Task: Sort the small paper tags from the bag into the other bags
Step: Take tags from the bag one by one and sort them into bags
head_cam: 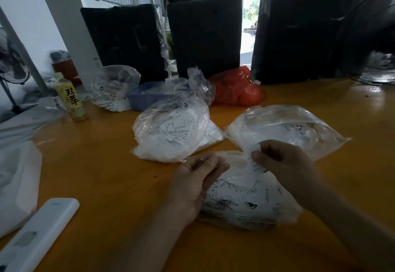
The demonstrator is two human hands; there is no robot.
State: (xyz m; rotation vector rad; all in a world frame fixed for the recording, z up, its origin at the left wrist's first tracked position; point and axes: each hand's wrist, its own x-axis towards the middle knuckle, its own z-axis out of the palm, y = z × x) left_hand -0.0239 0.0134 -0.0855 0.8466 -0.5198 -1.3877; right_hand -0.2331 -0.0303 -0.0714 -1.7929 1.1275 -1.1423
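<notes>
A clear plastic bag full of small white paper tags (245,199) lies on the orange table right in front of me. My left hand (196,177) grips the left side of its open mouth with curled fingers. My right hand (280,160) pinches the right side of the mouth, along with what looks like a paper tag. Behind them lie two more clear bags: a bulging one with tags at centre (171,130) and a flatter one on the right (284,126). A further tag bag (113,88) sits at the back left.
A blue basket (145,96) and a red plastic bag (237,88) sit behind the bags, in front of three black-wrapped bundles (205,34). A tea bottle (71,98) stands at left. A white remote-like bar (40,235) and white foam (15,182) lie near left. A fan (376,58) stands right.
</notes>
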